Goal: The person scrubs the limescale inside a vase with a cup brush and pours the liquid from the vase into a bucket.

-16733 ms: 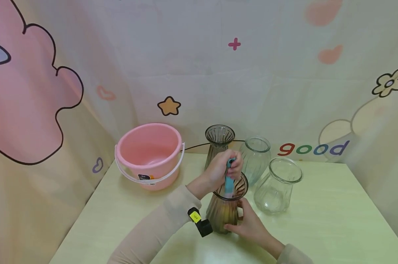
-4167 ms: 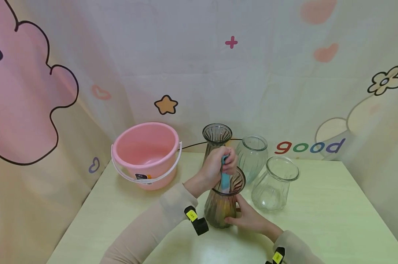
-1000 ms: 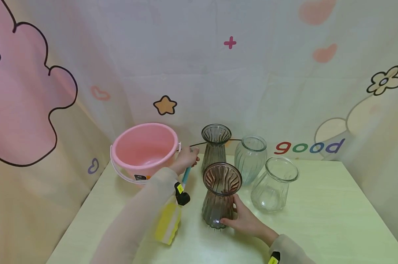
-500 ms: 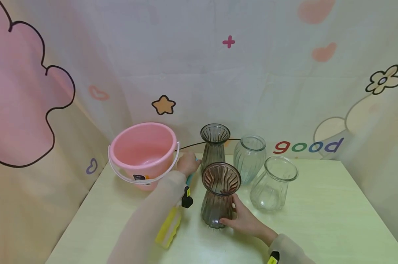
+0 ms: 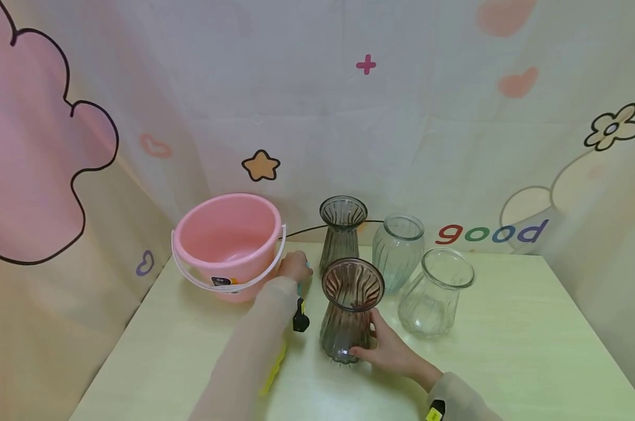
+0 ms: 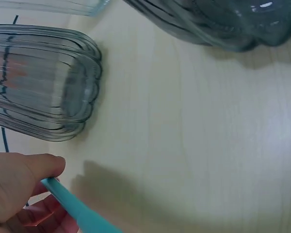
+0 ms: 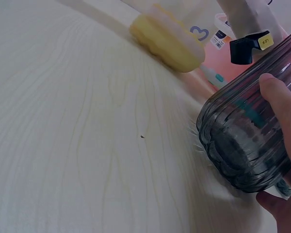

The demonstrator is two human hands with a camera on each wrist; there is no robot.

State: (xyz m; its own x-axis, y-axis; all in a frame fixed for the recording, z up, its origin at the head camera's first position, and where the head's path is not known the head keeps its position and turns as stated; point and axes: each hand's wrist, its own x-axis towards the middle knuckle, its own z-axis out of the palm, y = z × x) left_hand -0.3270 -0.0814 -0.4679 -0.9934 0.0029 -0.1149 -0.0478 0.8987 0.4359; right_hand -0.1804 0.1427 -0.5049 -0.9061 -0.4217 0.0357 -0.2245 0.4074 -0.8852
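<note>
My left hand [image 5: 295,266] is low beside the pink bucket, pinching the teal handle of a sponge brush [image 6: 80,211]. The brush's yellow sponge head [image 7: 167,41] points toward the table's front and is mostly behind the sleeve in the head view. From the right wrist, the brush looks close to the tabletop; whether it touches is unclear. My right hand [image 5: 391,351] grips the lower right side of a smoky ribbed glass vase [image 5: 346,333], its thumb in front. That vase leans slightly, with its wide brownish mouth facing me.
A pink bucket [image 5: 249,286] with a white handle stands at the back left. Behind the gripped vase is another smoky vase [image 5: 341,242]. A pale bluish glass vase [image 5: 399,257] and a clear wide-mouthed one [image 5: 430,310] stand to the right. A printed curtain [image 5: 317,134] hangs behind.
Earlier, my left hand held the sponge brush inside the vase. The brush came out and moved left, and my left hand has lowered beside the bucket. My right hand kept its grip.
</note>
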